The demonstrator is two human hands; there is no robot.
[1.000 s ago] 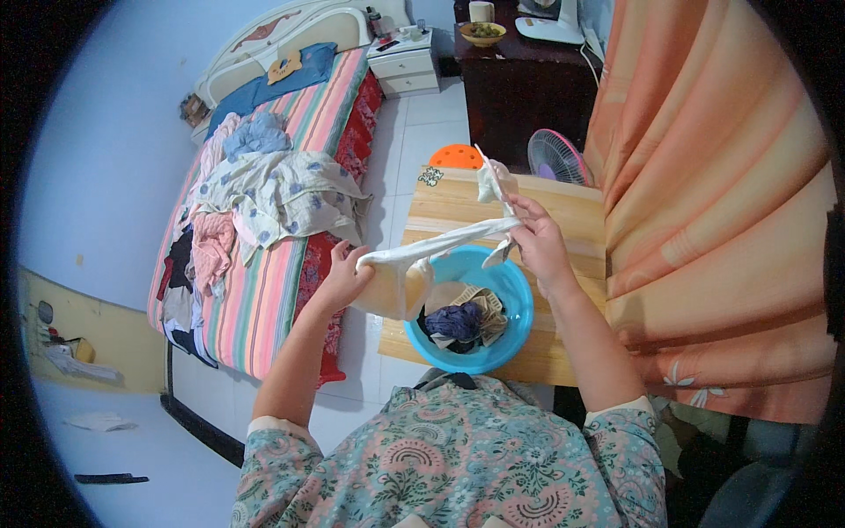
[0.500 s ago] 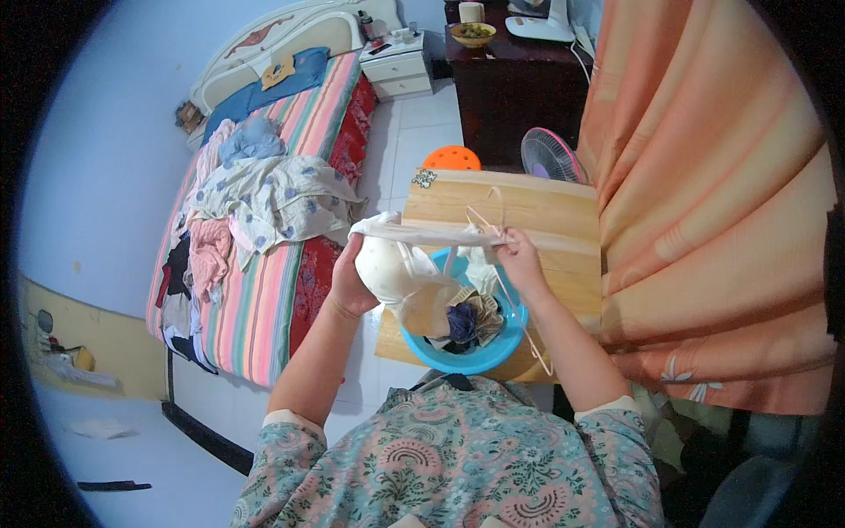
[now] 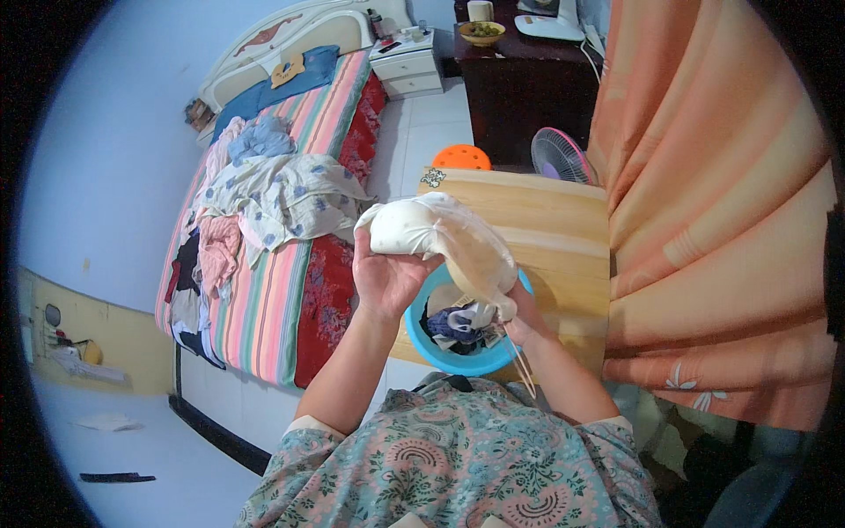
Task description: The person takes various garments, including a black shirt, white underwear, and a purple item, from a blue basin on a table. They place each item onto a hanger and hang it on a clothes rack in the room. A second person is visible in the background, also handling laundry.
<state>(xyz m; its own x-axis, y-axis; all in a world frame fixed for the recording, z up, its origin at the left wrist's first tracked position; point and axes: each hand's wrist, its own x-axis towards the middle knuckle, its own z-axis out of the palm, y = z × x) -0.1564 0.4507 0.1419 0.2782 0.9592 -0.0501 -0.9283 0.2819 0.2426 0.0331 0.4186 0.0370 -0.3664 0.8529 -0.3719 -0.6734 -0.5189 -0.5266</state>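
A white bra (image 3: 400,227) is stretched between my two hands above a blue basin (image 3: 469,363). My left hand (image 3: 387,280), palm up, supports one cup with the fingers curled behind it. At the lower right, my right hand (image 3: 525,317) grips the other end of the bra, where the fabric bunches up. A thin pink hanger (image 3: 521,361) hangs down from the same hand; most of it is hidden. Inside the basin lie a dark blue cloth (image 3: 451,324) and other crumpled laundry, partly covered by the bra.
The basin stands on a wooden table (image 3: 563,238). An orange stool (image 3: 462,157) and a fan (image 3: 561,157) are beyond it. An orange curtain (image 3: 704,220) borders the right. A striped bed (image 3: 264,326) with heaped clothes (image 3: 282,198) is on the left.
My right hand has moved down toward the basin's right rim, taking the hanger lower. The bra has turned from a level stretch to a downward slant, and my left palm has turned up.
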